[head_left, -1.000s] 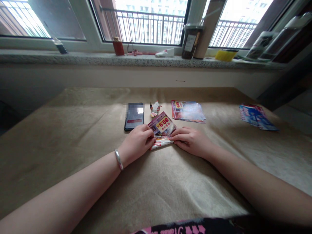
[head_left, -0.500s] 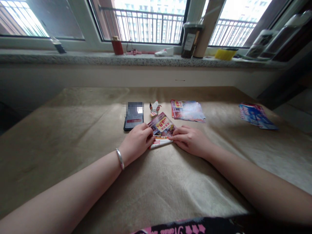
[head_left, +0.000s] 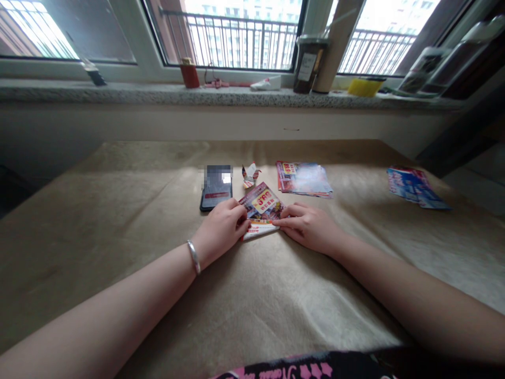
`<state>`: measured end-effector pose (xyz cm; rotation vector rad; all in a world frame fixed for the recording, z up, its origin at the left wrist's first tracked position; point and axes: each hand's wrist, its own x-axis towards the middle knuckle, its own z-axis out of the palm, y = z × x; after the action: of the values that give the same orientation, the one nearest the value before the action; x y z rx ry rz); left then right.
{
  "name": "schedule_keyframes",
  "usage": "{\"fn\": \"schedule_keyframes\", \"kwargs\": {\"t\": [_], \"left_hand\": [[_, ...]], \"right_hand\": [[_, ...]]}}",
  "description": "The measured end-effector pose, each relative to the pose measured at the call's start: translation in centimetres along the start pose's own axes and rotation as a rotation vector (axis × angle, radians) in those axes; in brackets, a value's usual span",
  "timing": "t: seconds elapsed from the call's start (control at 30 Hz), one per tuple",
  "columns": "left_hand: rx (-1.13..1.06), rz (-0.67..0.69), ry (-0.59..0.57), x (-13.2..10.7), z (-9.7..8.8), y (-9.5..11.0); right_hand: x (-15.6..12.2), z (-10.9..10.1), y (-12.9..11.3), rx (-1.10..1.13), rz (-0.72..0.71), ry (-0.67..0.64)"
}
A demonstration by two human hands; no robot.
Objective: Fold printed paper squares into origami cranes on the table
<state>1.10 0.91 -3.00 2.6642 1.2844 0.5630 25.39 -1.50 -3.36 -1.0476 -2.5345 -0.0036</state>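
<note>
A colourful printed flyer (head_left: 263, 205), partly folded, lies on the tan table cover (head_left: 118, 210) in front of me. My left hand (head_left: 221, 230), with a silver bracelet on the wrist, has its fingers curled and pinches the flyer's left edge. My right hand (head_left: 307, 226) presses on the flyer's right edge with its fingers held together. A small folded paper figure (head_left: 250, 175) sits just behind the flyer.
A black phone (head_left: 216, 188) lies left of the flyer. A stack of flyers (head_left: 303, 180) rests behind my right hand, and another pile (head_left: 414, 188) lies far right. The stone windowsill (head_left: 158, 96) holds a red cup (head_left: 190, 75), a jar (head_left: 307, 66) and a yellow item (head_left: 363, 87).
Both hands stay on the flyer with only slight shifts of the fingers. The flyer's raised flap lies a little flatter now.
</note>
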Motion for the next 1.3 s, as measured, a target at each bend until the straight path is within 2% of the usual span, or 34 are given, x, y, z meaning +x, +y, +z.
{"fn": "schedule_keyframes", "kwargs": {"t": [0.27,0.77,1.3], "left_hand": [[-0.031,-0.058,0.009,-0.1,-0.04,0.33],[0.04,0.066,0.023,-0.14,-0.09,0.22],[0.024,0.072,-0.031,-0.02,-0.07,0.23]], "right_hand": [[-0.03,0.09,0.11,0.003,-0.002,0.003],[-0.06,0.07,0.06,-0.041,-0.006,0.031],[-0.03,-0.07,-0.05,-0.048,-0.006,0.015]]}}
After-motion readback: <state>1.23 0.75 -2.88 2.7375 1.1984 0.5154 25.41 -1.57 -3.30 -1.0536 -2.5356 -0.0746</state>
